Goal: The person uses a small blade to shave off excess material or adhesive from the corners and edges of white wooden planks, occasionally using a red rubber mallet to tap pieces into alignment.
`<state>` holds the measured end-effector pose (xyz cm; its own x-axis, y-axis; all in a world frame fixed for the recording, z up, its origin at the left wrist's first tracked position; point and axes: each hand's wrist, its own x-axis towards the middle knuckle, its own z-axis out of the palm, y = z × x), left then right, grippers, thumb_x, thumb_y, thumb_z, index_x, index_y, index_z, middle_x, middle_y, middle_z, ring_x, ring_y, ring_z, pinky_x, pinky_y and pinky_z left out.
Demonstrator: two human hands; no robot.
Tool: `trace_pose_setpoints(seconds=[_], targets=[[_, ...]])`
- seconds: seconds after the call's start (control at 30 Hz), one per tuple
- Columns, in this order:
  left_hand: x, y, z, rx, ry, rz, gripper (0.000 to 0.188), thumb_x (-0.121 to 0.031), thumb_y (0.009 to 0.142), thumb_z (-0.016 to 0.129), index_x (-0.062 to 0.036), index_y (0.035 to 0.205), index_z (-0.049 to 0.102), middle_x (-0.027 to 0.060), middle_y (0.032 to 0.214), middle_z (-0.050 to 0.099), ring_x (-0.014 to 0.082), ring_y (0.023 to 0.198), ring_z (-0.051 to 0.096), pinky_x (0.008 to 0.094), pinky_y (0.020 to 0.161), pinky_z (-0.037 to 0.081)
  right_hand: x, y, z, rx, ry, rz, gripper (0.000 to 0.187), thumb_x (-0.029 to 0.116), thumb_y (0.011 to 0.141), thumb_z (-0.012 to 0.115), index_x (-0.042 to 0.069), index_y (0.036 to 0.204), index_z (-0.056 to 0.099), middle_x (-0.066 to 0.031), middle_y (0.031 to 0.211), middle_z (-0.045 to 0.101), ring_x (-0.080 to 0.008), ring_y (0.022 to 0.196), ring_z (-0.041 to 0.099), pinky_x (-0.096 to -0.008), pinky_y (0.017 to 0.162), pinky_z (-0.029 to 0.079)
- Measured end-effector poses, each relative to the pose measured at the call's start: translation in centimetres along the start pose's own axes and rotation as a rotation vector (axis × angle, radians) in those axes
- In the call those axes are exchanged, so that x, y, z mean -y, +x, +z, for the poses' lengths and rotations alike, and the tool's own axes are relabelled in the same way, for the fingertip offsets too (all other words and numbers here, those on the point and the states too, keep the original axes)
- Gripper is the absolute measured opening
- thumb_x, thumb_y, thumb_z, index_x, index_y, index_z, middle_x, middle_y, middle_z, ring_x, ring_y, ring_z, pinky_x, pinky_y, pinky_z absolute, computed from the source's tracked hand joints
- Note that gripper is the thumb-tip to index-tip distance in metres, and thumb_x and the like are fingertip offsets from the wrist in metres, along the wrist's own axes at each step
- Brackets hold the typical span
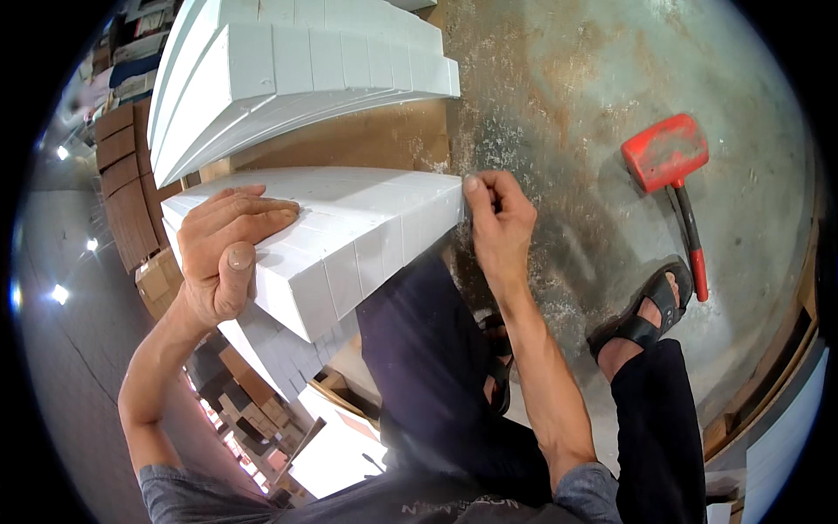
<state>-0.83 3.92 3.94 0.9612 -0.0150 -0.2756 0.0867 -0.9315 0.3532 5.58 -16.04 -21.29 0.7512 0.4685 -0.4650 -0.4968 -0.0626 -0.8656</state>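
Note:
A white stack of narrow boards (349, 210), set side by side with thin seams between them, lies in front of me. My left hand (223, 249) rests on its upper face toward the left end, fingers stretched out and thumb apart. At the right end, my right hand (504, 210) has its fingers curled and its thumb against the edge. Whether anything is pinched between those fingers is hidden. Beyond lies a second white stack (323, 65) of similar seamed boards, with a curved lower edge. More white boards (284, 341) show under the near stack.
A red-headed mallet (668, 150) with a black and red handle lies on the stained concrete floor (559, 87) to the right, near my sandalled foot (646, 314). Brown cardboard (367, 140) lies between the stacks. Brown boxes (157, 279) stand to the left.

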Motion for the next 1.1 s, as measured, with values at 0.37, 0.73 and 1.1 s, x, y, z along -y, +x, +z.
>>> trace_pose_setpoints(seconds=[0.37, 0.73, 1.1], targets=[[0.0, 0.3, -0.3, 0.005, 0.016, 0.006, 0.059, -0.037, 0.107, 0.030, 0.0010, 0.094, 0.073, 0.0201, 0.091, 0.075, 0.0340, 0.085, 0.074, 0.0505, 0.090, 0.056, -0.8, 1.4, -1.1, -0.034, -0.202, 0.037, 0.022, 0.013, 0.093, 0.064, -0.007, 0.102, 0.068, -0.0173, 0.081, 0.068, -0.0199, 0.073, 0.061, -0.0337, 0.072, 0.050], [0.0, 0.3, -0.1, -0.044, 0.027, 0.055, 0.050, -0.030, 0.105, 0.037, 0.0020, 0.088, 0.073, 0.0198, 0.088, 0.075, 0.0347, 0.079, 0.074, 0.0506, 0.085, 0.058, 4.6, -2.3, 0.7, -0.055, -0.188, -0.216, 0.014, 0.011, 0.091, 0.067, -0.001, 0.097, 0.071, -0.0162, 0.087, 0.066, -0.0308, 0.074, 0.064, -0.0374, 0.070, 0.052], [-0.3, 0.3, -0.5, 0.001, 0.008, 0.015, 0.061, -0.038, 0.108, 0.031, 0.0025, 0.094, 0.073, 0.0202, 0.090, 0.075, 0.0338, 0.086, 0.075, 0.0508, 0.091, 0.056, 3.3, -1.8, -0.1, -0.095, -0.162, -0.032, 0.017, 0.011, 0.092, 0.065, -0.003, 0.100, 0.071, -0.0145, 0.086, 0.068, -0.0223, 0.072, 0.063, -0.0343, 0.067, 0.050]])
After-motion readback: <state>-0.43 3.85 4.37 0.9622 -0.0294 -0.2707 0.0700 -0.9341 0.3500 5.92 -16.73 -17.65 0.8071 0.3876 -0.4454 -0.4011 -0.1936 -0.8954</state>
